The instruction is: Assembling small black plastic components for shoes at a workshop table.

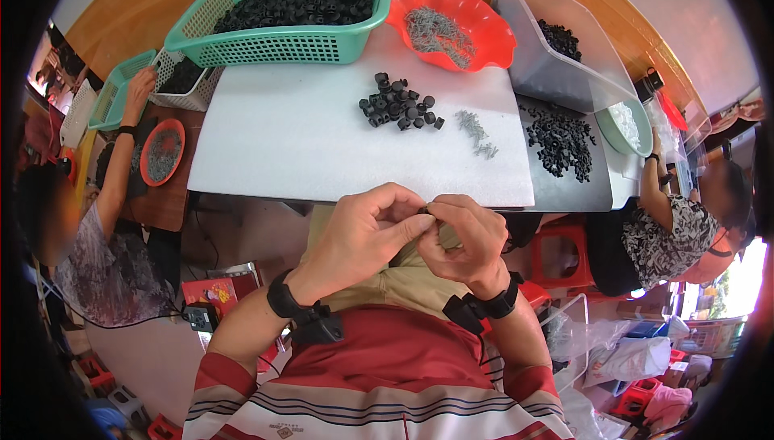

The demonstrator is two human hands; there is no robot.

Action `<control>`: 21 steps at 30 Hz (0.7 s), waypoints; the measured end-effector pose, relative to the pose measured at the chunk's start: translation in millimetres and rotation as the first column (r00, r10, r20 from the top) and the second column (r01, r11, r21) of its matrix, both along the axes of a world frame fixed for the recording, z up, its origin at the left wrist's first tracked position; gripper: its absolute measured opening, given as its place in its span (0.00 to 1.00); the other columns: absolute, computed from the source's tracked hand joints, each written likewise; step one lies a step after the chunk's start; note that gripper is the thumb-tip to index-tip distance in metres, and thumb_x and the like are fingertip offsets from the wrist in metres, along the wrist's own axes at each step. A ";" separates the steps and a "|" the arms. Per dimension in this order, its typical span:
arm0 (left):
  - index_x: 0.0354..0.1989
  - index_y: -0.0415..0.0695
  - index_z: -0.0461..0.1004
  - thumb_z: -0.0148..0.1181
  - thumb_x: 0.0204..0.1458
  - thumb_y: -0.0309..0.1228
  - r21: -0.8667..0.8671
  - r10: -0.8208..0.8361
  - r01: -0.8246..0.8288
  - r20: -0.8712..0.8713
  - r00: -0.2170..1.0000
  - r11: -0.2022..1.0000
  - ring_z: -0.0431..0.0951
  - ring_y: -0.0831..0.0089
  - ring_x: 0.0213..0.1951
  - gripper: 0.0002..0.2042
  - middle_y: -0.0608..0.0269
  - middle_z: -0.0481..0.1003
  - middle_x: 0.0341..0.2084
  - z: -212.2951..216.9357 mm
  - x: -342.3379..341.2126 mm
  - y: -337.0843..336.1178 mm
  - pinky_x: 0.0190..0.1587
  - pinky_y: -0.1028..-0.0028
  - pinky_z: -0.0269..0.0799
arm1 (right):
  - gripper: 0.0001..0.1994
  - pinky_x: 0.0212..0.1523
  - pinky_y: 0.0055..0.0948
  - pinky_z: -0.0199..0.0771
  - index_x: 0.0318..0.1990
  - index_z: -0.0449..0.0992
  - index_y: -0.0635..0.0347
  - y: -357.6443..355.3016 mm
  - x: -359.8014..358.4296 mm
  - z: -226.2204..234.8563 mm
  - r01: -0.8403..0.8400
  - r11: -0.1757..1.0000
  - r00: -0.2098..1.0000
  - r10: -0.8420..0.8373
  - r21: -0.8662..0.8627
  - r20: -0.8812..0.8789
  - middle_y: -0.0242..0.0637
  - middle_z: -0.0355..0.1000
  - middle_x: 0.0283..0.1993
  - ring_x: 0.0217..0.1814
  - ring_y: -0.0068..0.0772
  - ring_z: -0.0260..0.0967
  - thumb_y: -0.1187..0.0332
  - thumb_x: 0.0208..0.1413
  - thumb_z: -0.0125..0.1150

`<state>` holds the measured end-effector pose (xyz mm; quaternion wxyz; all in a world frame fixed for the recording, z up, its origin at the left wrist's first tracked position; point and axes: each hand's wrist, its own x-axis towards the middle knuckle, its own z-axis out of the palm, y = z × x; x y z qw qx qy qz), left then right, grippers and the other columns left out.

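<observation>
My left hand (pixel 364 226) and my right hand (pixel 466 234) meet just off the near edge of the white-topped table (pixel 274 134). Their fingertips pinch together around a tiny dark piece (pixel 425 209); the fingers cover most of it, so its kind cannot be made out. On the white sheet beyond my hands lies a loose pile of black plastic caps (pixel 399 103). To the right of that pile is a small scatter of grey screws or pins (pixel 474 130). Both wrists wear black straps.
Along the back stand a green basket (pixel 282 53) of black parts, a red scalloped bowl (pixel 492 33) of grey pins and a clear bin (pixel 556 77). Small black pieces (pixel 560 143) lie at the right. Co-workers sit left and right, one reaching to a smaller green basket (pixel 105 110).
</observation>
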<state>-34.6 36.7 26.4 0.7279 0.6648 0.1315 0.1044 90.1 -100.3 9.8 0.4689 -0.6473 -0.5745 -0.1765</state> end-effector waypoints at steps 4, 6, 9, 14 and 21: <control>0.47 0.32 0.77 0.63 0.61 0.25 0.008 -0.022 0.023 -0.015 1.000 1.000 0.80 0.80 0.39 0.10 0.61 0.81 0.37 -1.8 0.2 -0.2 0.43 0.78 0.79 | 0.15 0.23 0.28 0.76 0.38 0.78 0.60 -0.8 -0.2 -1.6 -0.011 1.000 1.000 0.011 0.008 0.014 0.37 0.77 0.31 0.23 0.32 0.75 0.80 0.38 0.65; 0.47 0.32 0.77 0.63 0.61 0.25 -0.004 -0.038 0.038 -0.018 0.999 0.999 0.80 0.80 0.38 0.10 0.60 0.81 0.37 -3.1 0.5 0.2 0.42 0.78 0.79 | 0.15 0.23 0.28 0.76 0.37 0.78 0.60 -2.4 1.0 -3.0 -0.022 1.000 1.000 0.022 0.000 0.009 0.37 0.77 0.31 0.22 0.32 0.75 0.80 0.38 0.65; 0.45 0.33 0.79 0.63 0.61 0.27 -0.066 -0.034 0.034 -0.003 0.999 0.997 0.79 0.82 0.34 0.10 0.64 0.81 0.32 -3.4 -0.4 -0.2 0.37 0.79 0.76 | 0.14 0.23 0.27 0.76 0.36 0.77 0.60 -4.4 3.1 -1.4 -0.086 0.995 0.995 0.084 -0.040 -0.062 0.38 0.77 0.30 0.22 0.32 0.76 0.80 0.37 0.65; 0.44 0.33 0.78 0.64 0.60 0.26 -0.097 -0.126 0.126 0.006 0.992 0.987 0.79 0.82 0.33 0.09 0.64 0.81 0.32 -7.7 -1.8 7.0 0.36 0.79 0.77 | 0.11 0.23 0.27 0.76 0.32 0.77 0.61 -7.7 7.5 6.9 -0.231 0.969 0.942 0.199 -0.090 -0.271 0.38 0.77 0.27 0.22 0.34 0.76 0.80 0.36 0.64; 0.44 0.33 0.78 0.65 0.60 0.28 -0.257 -0.230 0.220 -0.010 0.973 0.941 0.81 0.79 0.33 0.10 0.61 0.81 0.33 -4.7 -0.5 16.6 0.37 0.77 0.81 | 0.09 0.21 0.28 0.74 0.28 0.76 0.62 -9.5 7.5 21.5 -0.277 0.948 0.942 0.236 -0.156 -0.237 0.37 0.75 0.25 0.20 0.35 0.74 0.80 0.34 0.63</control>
